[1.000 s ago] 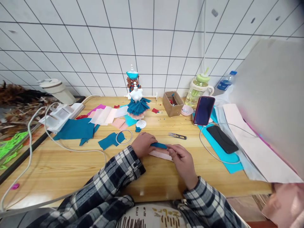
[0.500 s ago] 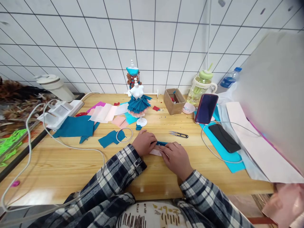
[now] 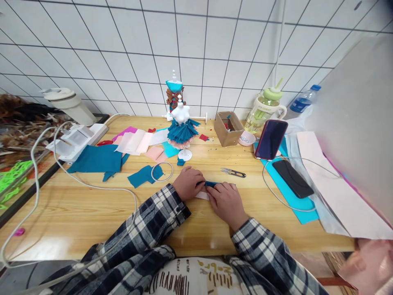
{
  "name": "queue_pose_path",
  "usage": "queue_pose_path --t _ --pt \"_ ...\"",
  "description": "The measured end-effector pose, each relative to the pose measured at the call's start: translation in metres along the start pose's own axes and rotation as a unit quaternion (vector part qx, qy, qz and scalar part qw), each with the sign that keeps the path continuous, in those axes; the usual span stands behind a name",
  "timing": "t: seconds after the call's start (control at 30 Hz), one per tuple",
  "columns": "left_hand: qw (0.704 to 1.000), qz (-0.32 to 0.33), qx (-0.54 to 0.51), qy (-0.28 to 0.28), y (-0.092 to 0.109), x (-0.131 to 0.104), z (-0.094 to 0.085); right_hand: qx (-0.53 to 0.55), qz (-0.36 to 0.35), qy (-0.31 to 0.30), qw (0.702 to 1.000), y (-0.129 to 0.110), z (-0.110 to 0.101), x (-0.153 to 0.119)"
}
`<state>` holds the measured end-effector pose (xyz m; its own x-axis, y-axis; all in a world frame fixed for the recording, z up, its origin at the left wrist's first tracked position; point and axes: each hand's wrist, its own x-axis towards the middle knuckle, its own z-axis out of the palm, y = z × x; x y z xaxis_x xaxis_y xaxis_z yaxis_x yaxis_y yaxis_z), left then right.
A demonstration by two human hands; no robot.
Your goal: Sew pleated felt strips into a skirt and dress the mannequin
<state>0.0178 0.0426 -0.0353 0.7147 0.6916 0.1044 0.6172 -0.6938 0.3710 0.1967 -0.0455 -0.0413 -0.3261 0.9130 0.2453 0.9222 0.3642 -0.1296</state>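
The person's left hand (image 3: 188,183) and right hand (image 3: 229,205) lie low over the wooden table (image 3: 202,237), both touching a narrow teal strip (image 3: 211,184) between them. The left hand's fingers are curled over one end of the strip; the right hand's fingers are bent together along its other side. Whether either hand pinches it cannot be told, as the fingertips are largely hidden. A pale pink strip (image 3: 202,195) shows just on the near side of the teal one, partly under the hands. Beyond the right hand lie the snips (image 3: 233,172), and past the left hand a ring (image 3: 162,171) rests partly on a teal scrap (image 3: 141,176). Farther back, a white form (image 3: 180,114) in a ruffled teal skirt (image 3: 182,132) stands upright, with an open box (image 3: 229,129) to its right. Toward the right side, a phone (image 3: 271,139) leans upright and a black phone (image 3: 293,178) lies on turquoise sheeting (image 3: 302,211).
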Motion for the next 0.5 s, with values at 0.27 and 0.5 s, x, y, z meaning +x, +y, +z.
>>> queue_pose_path --t 0.27,0.5 --pt "0.999 0.038 0.010 -0.008 0.001 -0.004 0.004 -0.003 0.008 -0.012 1.000 0.000 0.001 -0.001" --pt "0.994 0.063 0.085 -0.018 0.003 -0.011 0.000 -0.004 0.006 -0.022 1.000 0.002 0.001 -0.005"
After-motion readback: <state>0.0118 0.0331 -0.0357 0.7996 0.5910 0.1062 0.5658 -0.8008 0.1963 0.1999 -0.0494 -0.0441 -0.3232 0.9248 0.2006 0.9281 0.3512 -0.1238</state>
